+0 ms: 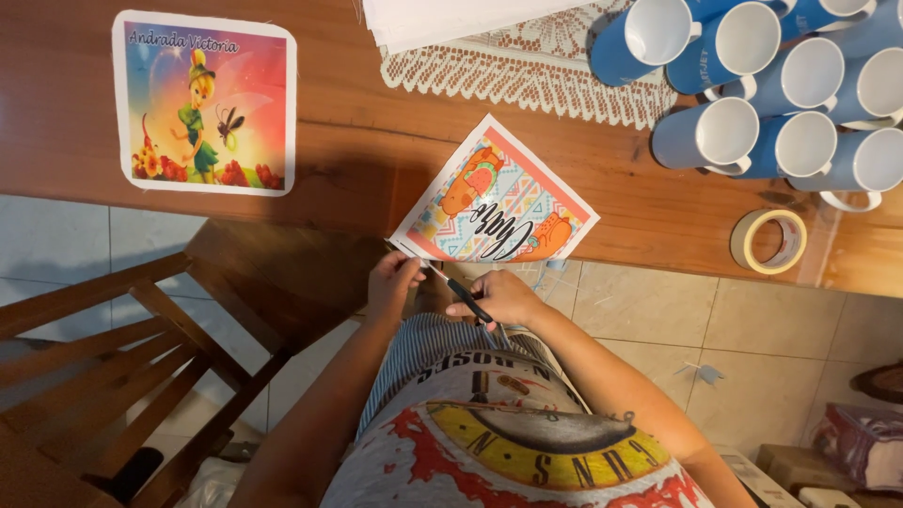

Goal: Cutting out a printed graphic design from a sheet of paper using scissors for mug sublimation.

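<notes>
Printed sheet [496,202]: held at the near edge of the wooden table [357,141], tilted, its lower corner overhanging toward the person. Rectangular, white border, orange-pink frame, pale patterned ground in blue and yellow, two orange figures at opposite corners, dark script across the middle. It appears flat and uncreased; paper, so it will likely bend if held by one corner only.

Scissors [461,293]: dark handles, thin blades pointing at the sheet's lower-left edge. The step in hand appears to be trimming the white border. Done well, this probably calls for blades kept along the coloured frame line, long steady cuts, and turning the paper rather than the wrist.

Left hand [393,277]: fingers pinched on the sheet's lower-left corner, keeping the edge taut.
Right hand [503,299]: closed around the scissor handles; whether the blades are apart or together cannot be told.

Surroundings, outward:
- Second print [204,102], a fairy picture with rounded white border, lying flat well apart to the left.
- Lace cloth [536,71] under a stack of white sheets [451,17], beyond the held sheet.
- Cluster of blue mugs [781,85] with white interiors, lying on their sides at the right.
- Tape roll [768,241], near the table's edge below the mugs.
- Wooden chair [141,339], lower left, over a tiled floor [752,339].
</notes>
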